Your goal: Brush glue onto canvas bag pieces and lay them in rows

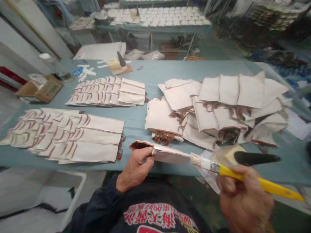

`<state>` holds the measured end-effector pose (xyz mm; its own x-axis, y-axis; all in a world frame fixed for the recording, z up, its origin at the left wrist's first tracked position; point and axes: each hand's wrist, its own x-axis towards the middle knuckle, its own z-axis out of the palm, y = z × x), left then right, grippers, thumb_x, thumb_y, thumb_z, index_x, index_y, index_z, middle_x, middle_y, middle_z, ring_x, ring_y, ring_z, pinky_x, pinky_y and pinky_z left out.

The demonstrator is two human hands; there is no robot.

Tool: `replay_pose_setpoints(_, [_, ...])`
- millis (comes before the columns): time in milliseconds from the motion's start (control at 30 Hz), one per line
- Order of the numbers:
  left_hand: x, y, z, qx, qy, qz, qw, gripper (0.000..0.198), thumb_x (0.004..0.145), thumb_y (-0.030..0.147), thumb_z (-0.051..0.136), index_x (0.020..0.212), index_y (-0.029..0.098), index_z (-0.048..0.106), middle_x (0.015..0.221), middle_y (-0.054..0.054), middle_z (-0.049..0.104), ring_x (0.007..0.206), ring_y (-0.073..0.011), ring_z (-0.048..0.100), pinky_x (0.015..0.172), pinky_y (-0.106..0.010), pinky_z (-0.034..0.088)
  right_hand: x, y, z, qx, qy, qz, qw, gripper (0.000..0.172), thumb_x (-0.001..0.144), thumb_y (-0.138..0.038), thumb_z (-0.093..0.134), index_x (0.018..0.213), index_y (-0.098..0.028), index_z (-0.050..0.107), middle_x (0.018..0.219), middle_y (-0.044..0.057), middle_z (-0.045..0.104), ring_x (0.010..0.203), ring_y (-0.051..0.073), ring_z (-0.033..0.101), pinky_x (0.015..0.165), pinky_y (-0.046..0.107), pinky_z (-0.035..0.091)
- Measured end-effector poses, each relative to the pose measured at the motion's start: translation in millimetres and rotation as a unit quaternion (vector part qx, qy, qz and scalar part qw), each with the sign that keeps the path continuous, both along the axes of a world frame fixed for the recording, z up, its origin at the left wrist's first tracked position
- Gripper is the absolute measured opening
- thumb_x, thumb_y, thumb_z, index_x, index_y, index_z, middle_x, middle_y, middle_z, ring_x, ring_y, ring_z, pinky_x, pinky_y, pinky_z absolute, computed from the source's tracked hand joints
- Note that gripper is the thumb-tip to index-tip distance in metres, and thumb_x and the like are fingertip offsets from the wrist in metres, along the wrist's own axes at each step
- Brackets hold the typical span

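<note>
My left hand (136, 166) pinches the near end of a flat white paper bag (167, 154) with a brown cord handle, held just above the front edge of the blue table (155, 69). My right hand (244, 199) grips a yellow-handled paintbrush (243, 176). Its pale bristles touch the right end of the bag. Behind the brush stands a glue pot (229, 155) with a black handle (255, 158) sticking out of it.
A loose heap of white bags (218, 106) with brown cords fills the table's right. Two fanned rows of bags (70, 136) (109, 92) lie on the left. A cardboard box (42, 87) sits far left. Another glue pot (116, 66) stands at the back.
</note>
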<state>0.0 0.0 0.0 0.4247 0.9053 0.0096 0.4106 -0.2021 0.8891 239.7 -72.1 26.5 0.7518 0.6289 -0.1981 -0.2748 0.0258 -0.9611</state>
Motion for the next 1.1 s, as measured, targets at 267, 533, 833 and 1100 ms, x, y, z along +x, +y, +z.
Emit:
replay_pose_setpoints(267, [-29.3,24.9,19.7,0.012,0.009,-0.014,1.0,0.017,0.086,0.016,0.046,0.071,0.022,0.05,0.072,0.0,0.057,0.073,-0.0179,0.055,0.071,-0.03,0.044,-3.3,0.5,-10.1,0.001,-0.032,-0.01,0.999,0.024,0.081,-0.042,0.076,0.076,-0.022,0.064,0.044,-0.009,0.04,0.038,0.01,0.038,0.042,0.025,0.031])
replay_pose_setpoints(533, [-112.4,116.3,50.1,-0.033,0.013,-0.104,0.994,0.02,0.086,0.028,0.061,0.084,0.015,0.075,0.078,-0.003,0.075,0.075,-0.0193,0.068,0.075,-0.029,0.058,-26.4,0.8,-8.3,-0.02,0.012,-0.015,1.0,0.029,0.075,-0.046,0.077,0.077,-0.022,0.062,0.041,-0.011,0.039,0.037,0.008,0.035,0.042,0.022,0.031])
replay_pose_setpoints(833, [-205.4,128.0,15.9,0.071,0.098,-0.069,0.99,0.038,0.098,0.044,0.063,0.119,0.018,0.081,0.138,-0.014,0.076,0.139,-0.0337,0.063,0.125,-0.05,0.041,-63.8,-0.3,-20.6,-0.033,0.03,-0.006,0.999,0.028,0.073,-0.049,0.079,0.074,-0.024,0.065,0.04,-0.009,0.038,0.036,0.008,0.032,0.04,0.025,0.026])
replay_pose_setpoints(1100, [-321.7,62.6,-84.1,0.169,0.24,0.021,0.956,0.039,0.089,0.008,0.049,0.11,0.014,0.082,0.137,-0.019,0.076,0.139,-0.0327,0.065,0.117,-0.049,0.052,-103.4,12.5,-39.3,-0.076,0.067,0.044,0.994,0.036,0.071,-0.051,0.082,0.076,-0.021,0.064,0.041,-0.011,0.038,0.035,0.007,0.036,0.041,0.02,0.028])
